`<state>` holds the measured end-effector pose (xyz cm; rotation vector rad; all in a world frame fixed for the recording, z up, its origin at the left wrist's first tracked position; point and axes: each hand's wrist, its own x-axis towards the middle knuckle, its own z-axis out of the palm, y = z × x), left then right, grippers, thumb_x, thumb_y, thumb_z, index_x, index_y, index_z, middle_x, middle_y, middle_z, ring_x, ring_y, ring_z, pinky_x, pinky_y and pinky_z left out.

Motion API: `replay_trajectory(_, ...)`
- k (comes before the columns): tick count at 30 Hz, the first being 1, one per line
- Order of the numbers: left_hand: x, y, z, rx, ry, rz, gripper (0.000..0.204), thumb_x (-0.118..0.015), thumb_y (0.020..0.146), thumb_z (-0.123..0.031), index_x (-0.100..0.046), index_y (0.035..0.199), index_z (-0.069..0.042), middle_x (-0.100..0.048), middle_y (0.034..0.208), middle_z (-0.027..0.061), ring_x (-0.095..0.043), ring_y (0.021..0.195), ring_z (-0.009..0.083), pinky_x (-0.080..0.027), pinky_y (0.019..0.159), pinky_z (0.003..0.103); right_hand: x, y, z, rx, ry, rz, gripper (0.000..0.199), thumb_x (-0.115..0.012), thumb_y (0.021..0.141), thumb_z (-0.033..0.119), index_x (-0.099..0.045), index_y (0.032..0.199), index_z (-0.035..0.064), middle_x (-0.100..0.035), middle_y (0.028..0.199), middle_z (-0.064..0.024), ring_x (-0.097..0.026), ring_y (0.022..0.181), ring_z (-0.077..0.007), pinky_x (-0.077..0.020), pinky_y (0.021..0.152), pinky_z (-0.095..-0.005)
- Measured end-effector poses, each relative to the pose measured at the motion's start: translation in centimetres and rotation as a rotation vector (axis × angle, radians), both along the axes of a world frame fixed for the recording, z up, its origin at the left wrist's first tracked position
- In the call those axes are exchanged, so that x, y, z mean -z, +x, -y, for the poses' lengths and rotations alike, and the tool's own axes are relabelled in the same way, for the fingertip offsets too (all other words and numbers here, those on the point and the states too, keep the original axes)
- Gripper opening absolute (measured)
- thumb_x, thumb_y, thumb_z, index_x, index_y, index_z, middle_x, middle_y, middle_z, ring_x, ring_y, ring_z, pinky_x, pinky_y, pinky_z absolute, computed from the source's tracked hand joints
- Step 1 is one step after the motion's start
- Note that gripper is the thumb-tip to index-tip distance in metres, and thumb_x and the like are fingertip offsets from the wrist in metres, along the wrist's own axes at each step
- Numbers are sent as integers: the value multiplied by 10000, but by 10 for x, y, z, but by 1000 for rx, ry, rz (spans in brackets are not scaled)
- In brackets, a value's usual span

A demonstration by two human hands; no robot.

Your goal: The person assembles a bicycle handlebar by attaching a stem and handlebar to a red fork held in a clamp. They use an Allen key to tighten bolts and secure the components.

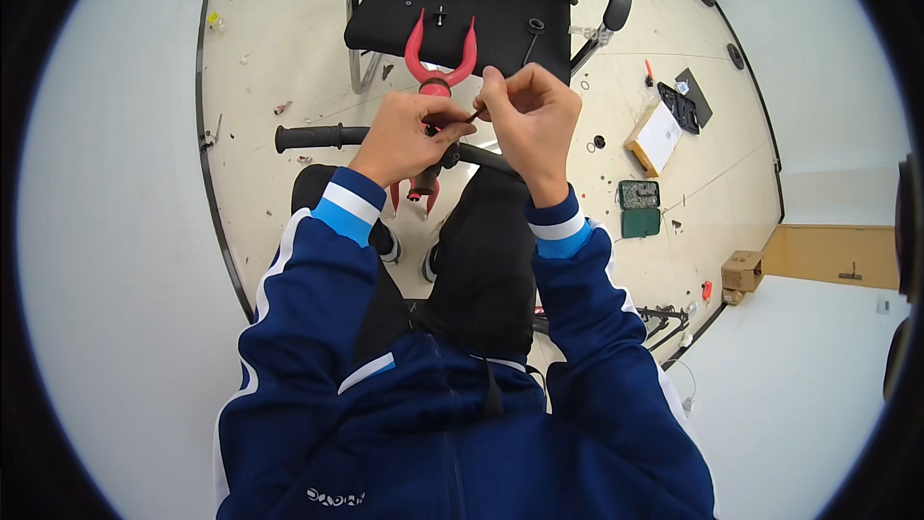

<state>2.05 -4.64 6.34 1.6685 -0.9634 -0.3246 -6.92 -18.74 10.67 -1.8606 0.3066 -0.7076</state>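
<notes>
Head view, pale littered floor (pixel 289 58), black chair (pixel 462 10), both hands' fingers (pixel 481 111) pinching red fork (pixel 438 77)

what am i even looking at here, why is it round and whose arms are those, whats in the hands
The picture comes from a wide fisheye camera worn on a person's head, looking down. That lens makes the round frame and bends straight edges near the rim. The arms in blue sleeves rising from the bottom are the wearer's own; the person appears to be sitting, dark trousers below the hands.

The left hand grips a red forked part joined to a black handlebar, which seems to rest across the lap. The right hand pinches something small and dark at the same joint; it is too small to identify.

Ahead stands a black chair with small loose parts on its seat. On the floor to the right lie a cardboard box and a green case.
</notes>
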Motion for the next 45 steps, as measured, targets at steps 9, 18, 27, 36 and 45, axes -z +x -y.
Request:
replay_trajectory(9, 11, 2, -2, -33, -49, -3, 160, -810, 773, -75, -739, 883, 18, -713, 751, 150, -700, 673, 219, -537, 648, 297, -17, -2, 4, -86, 321, 2, 129, -622, 932, 63, -684, 964, -45, -728, 843, -98, -714, 708, -158, -606, 629, -274)
replay_trajectory(18, 17, 4, -7, -37, -126, -71, 131, -795, 804, -55, -740, 891, 26, -717, 738, 117, -683, 667, 153, -530, 636, 280, -13, 1, 29, -549, 85, -16, 291, -670, 925, 68, -572, 1185, -17, -687, 1006, -160, -714, 933, -224, -613, 781, -324)
replay_trajectory(27, 11, 3, -7, -51, -31, -78, 137, -787, 812, -49, -745, 920, 24, -720, 744, 115, -695, 690, 142, -536, 649, 272, -13, 15, 20, -385, 88, -17, 193, -703, 906, 40, -514, 896, 2, -697, 960, -129, -709, 784, -162, -605, 693, -278)
replay_trajectory(36, -5, 1, -8, -96, -107, -26, 143, -789, 807, -41, -746, 925, 27, -733, 782, 129, -727, 728, 183, -555, 677, 285, -11, 12, 2, -311, 79, 99, 153, -709, 868, 51, -585, 820, -26, -725, 898, -149, -699, 776, -150, -577, 684, -274)
replay_trajectory(45, -1, 2, -5, -53, -124, -77, 143, -770, 820, -49, -749, 944, 20, -731, 781, 146, -723, 717, 207, -555, 688, 296, -8, 16, 28, -530, 222, -19, 162, -759, 851, 97, -652, 909, -10, -704, 873, -92, -696, 808, -142, -563, 728, -267)
